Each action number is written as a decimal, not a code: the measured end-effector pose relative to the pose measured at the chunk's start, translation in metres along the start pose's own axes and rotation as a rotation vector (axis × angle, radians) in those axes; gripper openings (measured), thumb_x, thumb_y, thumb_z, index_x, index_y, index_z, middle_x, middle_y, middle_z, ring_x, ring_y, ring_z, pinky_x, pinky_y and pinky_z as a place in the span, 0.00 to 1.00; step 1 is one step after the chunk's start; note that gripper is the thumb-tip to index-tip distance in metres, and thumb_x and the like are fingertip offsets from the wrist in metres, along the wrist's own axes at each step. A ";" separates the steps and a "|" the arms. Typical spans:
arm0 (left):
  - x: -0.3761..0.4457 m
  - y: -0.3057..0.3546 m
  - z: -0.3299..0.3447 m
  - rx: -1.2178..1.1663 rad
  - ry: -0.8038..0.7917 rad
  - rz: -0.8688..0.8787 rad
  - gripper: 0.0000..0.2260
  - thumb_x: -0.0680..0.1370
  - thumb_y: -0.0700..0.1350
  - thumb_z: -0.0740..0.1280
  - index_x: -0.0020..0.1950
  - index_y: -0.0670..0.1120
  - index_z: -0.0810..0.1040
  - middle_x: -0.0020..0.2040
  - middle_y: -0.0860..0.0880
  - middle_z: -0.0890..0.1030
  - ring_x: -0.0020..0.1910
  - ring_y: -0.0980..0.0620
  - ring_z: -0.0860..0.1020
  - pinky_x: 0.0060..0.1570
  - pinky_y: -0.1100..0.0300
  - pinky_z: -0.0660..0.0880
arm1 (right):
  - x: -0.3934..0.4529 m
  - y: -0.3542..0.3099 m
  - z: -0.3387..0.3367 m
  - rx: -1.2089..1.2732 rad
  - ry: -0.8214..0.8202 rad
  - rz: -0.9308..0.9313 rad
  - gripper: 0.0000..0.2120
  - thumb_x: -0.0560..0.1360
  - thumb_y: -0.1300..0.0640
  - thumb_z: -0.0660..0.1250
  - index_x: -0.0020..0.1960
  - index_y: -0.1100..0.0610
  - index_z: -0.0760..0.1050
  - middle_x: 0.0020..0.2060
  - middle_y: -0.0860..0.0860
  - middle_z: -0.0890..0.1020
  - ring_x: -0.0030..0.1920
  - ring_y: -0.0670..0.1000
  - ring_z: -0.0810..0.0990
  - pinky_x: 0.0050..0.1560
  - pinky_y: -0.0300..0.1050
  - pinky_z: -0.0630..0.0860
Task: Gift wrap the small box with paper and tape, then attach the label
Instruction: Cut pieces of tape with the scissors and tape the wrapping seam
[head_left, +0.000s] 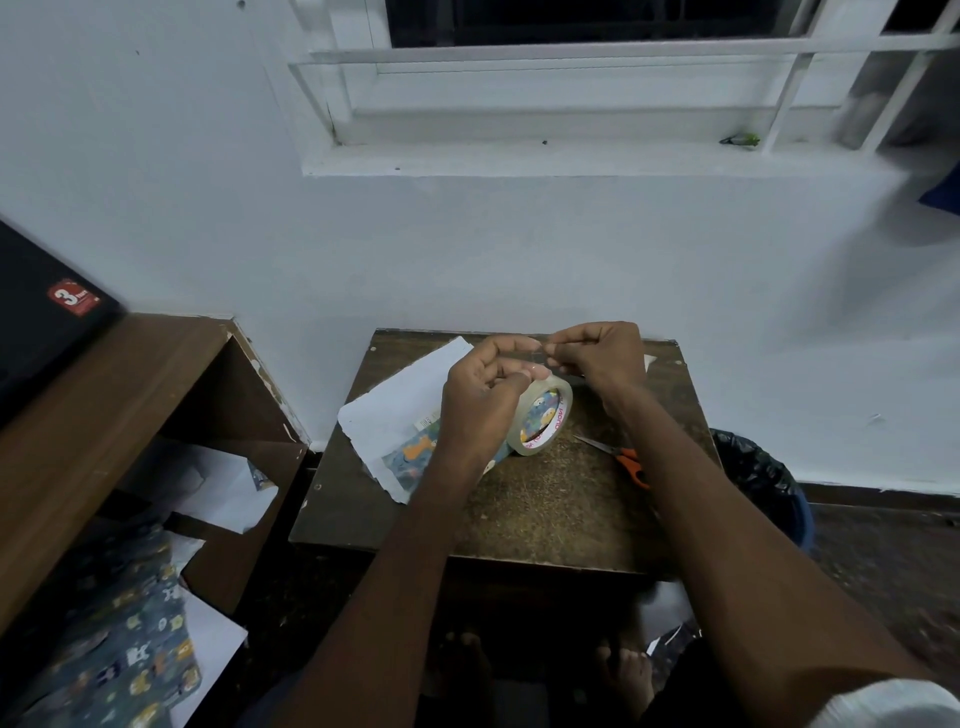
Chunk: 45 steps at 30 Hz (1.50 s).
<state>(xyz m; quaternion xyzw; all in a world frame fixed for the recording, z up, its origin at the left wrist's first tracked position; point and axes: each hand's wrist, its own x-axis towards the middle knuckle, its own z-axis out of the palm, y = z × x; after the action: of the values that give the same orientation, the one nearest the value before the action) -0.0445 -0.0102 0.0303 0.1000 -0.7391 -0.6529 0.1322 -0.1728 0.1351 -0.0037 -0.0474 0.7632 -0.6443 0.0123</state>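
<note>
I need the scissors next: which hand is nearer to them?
Right. The right hand is up behind the scissors, pinching pulled tape, its forearm crossing their handles. The left hand holds the tape roll, farther left.

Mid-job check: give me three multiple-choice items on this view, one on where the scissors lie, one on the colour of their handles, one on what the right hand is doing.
1. Where do the scissors lie on the table?
A. To the right of the tape roll
B. On the wrapping paper
C. On the window sill

2. What colour are the scissor handles?
A. Blue
B. Orange
C. Black

3. What is the right hand doing?
A. Lying flat on the table
B. Gripping the scissors
C. Pinching the pulled-out end of the clear tape

Answers:
1 A: the scissors lie on bare tabletop, right of the tape roll and partly behind the right forearm.
2 B: the visible handle is orange.
3 C: its fingertips pinch a clear strip stretched from the roll, while the left hand holds the roll side.
</note>
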 end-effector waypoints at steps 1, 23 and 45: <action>0.000 0.000 0.000 -0.002 -0.001 0.000 0.11 0.79 0.37 0.69 0.57 0.50 0.84 0.46 0.49 0.89 0.50 0.51 0.87 0.53 0.47 0.84 | -0.001 -0.001 0.000 -0.040 0.013 -0.017 0.03 0.72 0.65 0.79 0.43 0.63 0.86 0.35 0.57 0.87 0.37 0.57 0.87 0.44 0.51 0.86; 0.000 -0.001 0.000 0.007 -0.006 0.002 0.10 0.80 0.39 0.71 0.57 0.51 0.84 0.47 0.50 0.89 0.51 0.51 0.87 0.53 0.47 0.84 | 0.002 0.004 -0.001 -0.460 0.061 -0.122 0.22 0.65 0.55 0.82 0.58 0.48 0.84 0.57 0.48 0.78 0.62 0.48 0.72 0.58 0.45 0.73; -0.011 0.004 -0.005 -0.024 -0.069 0.093 0.12 0.77 0.36 0.68 0.58 0.46 0.84 0.46 0.46 0.89 0.55 0.47 0.86 0.63 0.43 0.80 | -0.072 -0.022 -0.071 -0.643 -0.165 -0.051 0.09 0.70 0.70 0.73 0.43 0.57 0.86 0.37 0.51 0.87 0.37 0.43 0.83 0.35 0.30 0.75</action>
<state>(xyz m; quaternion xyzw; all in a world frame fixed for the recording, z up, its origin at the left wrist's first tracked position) -0.0330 -0.0108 0.0337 0.0414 -0.7392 -0.6579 0.1380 -0.1055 0.2073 0.0265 -0.1201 0.9225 -0.3645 0.0421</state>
